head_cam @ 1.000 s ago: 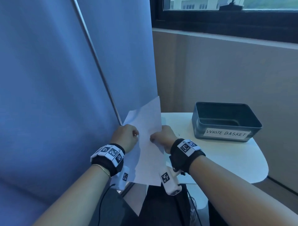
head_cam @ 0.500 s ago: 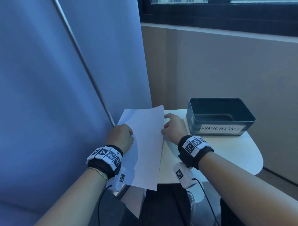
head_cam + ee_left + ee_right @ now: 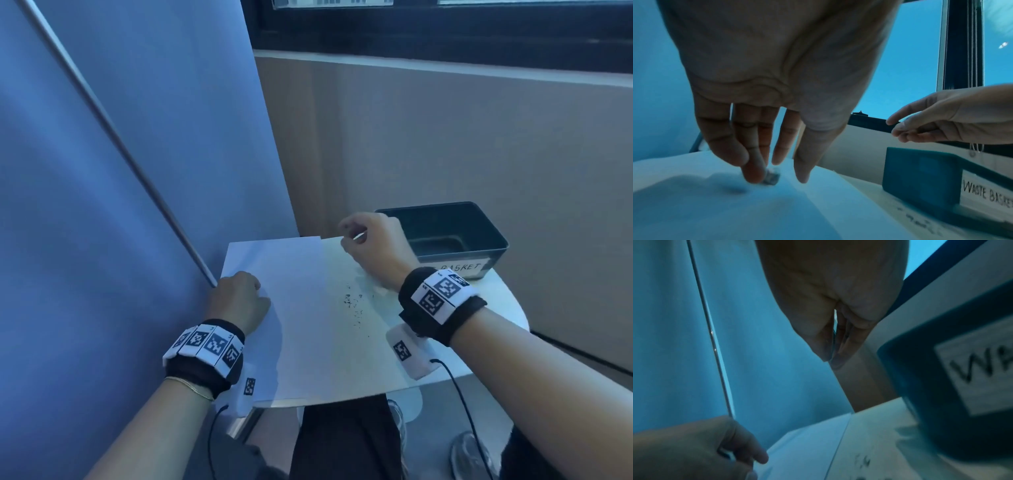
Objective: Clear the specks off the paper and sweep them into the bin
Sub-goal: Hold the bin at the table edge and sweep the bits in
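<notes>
Our left hand (image 3: pixel 239 301) presses extended fingers (image 3: pixel 754 168) onto the paper (image 3: pixel 301 329); our right hand (image 3: pixel 373 246) pinches a thin sheet edge beside the bin (image 3: pixel 479 240); specks (image 3: pixel 352 301) remain on it.

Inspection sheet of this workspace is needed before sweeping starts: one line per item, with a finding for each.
Surface: white table, rounded edge.
Job's things: paper lies flat on the table's left part; dark specks lie scattered just right of it, on a paler area, perhaps a second sheet; bin labelled WASTE BASKET at the far right, inside looks empty.
Clutter: small grey thing at the left fingertips, unclear.
Grippers: left hand presses the paper; right hand pinches a thin pale edge beside the bin.
Cables: black cables hang from the wrist cameras.
Surroundings: blue partition, window.
</notes>
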